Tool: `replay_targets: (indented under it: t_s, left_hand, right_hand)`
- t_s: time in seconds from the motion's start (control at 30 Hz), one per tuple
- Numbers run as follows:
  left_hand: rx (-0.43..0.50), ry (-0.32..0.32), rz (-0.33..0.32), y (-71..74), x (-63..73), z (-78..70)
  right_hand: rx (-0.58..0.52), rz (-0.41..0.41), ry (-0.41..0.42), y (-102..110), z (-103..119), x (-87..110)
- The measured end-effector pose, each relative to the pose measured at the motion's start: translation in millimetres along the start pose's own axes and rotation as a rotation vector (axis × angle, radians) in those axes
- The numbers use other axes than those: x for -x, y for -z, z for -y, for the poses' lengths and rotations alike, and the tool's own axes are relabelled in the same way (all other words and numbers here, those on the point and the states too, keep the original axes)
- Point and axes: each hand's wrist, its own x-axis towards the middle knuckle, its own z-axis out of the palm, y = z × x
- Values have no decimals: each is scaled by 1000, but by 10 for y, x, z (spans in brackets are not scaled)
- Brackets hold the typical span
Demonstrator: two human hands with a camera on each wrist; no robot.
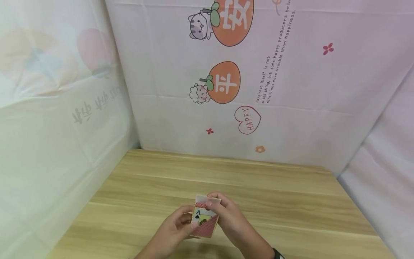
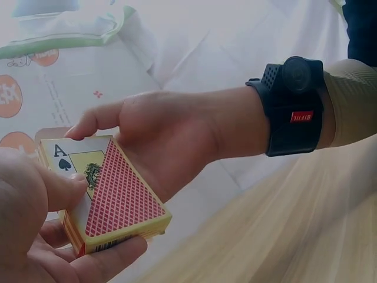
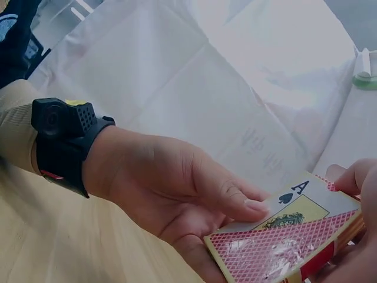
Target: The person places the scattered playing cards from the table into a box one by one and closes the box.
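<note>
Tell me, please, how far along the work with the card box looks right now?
Early. Done: the red-and-gold playing-card box is lifted off the light wooden table. In hand: the left hand grips the box while the right hand pinches its top end, where a flap seems raised. Left: no card is out yet.

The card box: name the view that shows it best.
The left wrist view. There the card box fills the near frame, with its ace of spades panel, red patterned face and yellow edges sharp between the left hand and right hand. The right wrist view crops it at the corner; the head view shows it small.
</note>
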Motion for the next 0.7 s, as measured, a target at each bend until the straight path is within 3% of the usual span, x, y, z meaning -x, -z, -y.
replay_targets:
  t_s: [0.1,0.4,0.7]
  left_hand:
    - [9,-6,4,-16,-10,15]
    - [50,4,-63,-51,-49,-34]
    - [105,9,-60,-37,-38,-27]
  right_hand:
    - [-43,10,-11,0,1,-4]
    - [65,-25,38,95,40,8]
    - [143,-112,100,55,50,42]
